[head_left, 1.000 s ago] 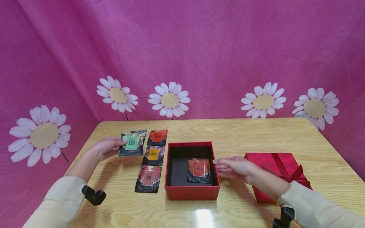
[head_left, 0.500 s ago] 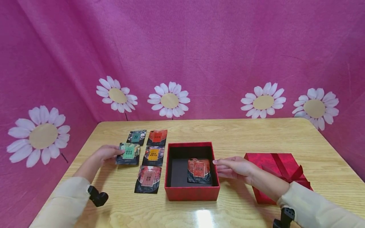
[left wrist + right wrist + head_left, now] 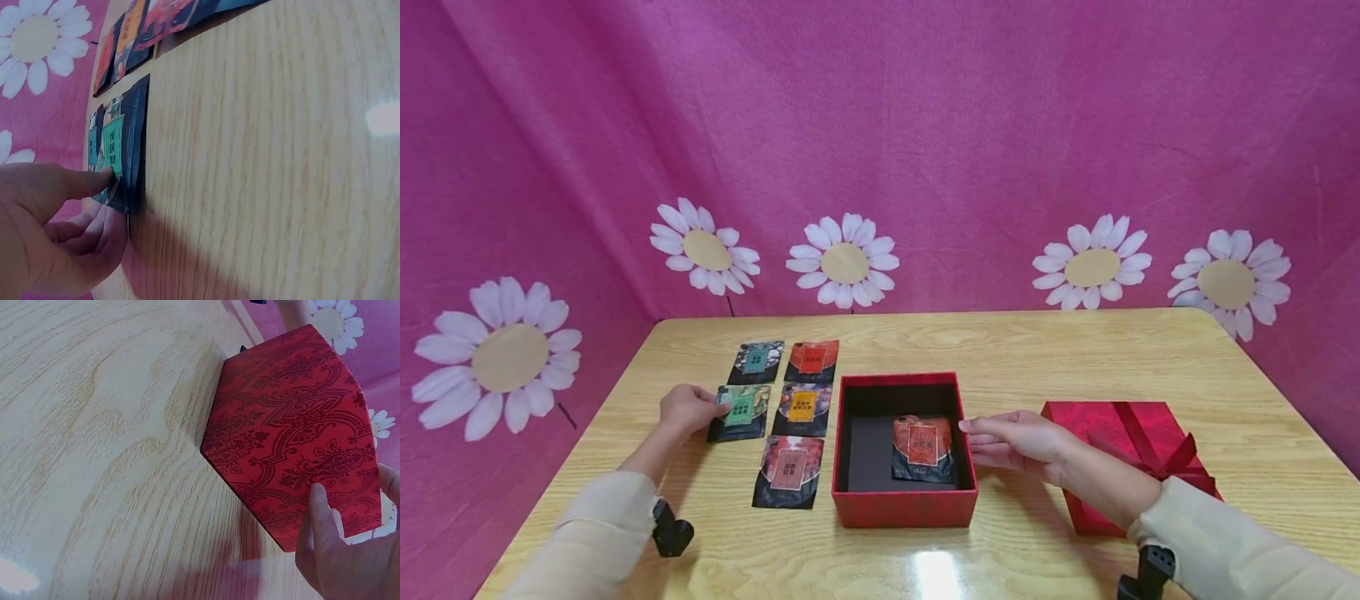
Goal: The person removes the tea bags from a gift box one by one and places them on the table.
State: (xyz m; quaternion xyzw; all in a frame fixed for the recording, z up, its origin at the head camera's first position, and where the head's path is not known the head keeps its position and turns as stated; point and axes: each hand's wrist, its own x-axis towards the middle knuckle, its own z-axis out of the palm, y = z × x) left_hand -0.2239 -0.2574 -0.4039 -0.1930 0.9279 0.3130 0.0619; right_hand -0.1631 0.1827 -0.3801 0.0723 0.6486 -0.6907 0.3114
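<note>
Between thumb and fingers, my left hand (image 3: 688, 408) pinches the left edge of a green-labelled tea sachet (image 3: 741, 408), which lies at or just above the table. In the left wrist view the thumb is on the sachet's (image 3: 122, 150) front, with fingers behind it. A teal-labelled sachet (image 3: 756, 360) lies just beyond. My right hand (image 3: 1018, 442) touches the right wall of an uncovered red box (image 3: 906, 508), thumb at the rim. Its fingers rest fairly straight on the patterned wall of the box (image 3: 294, 425) in the right wrist view. Inside lies a red-labelled sachet (image 3: 922, 448).
A column of sachets stands left of the box: a red one (image 3: 812, 362), an orange-labelled one (image 3: 803, 408) and a pink-labelled one (image 3: 787, 472). The red lid (image 3: 1105, 425) with a ribbon bow lies at the right, partly behind the right forearm. A pink curtain (image 3: 925, 150) hangs behind the table.
My left hand has brought the green-labelled sachet down and toward me, off the teal-labelled one, which now shows fully. The right hand and the box have stayed put.
</note>
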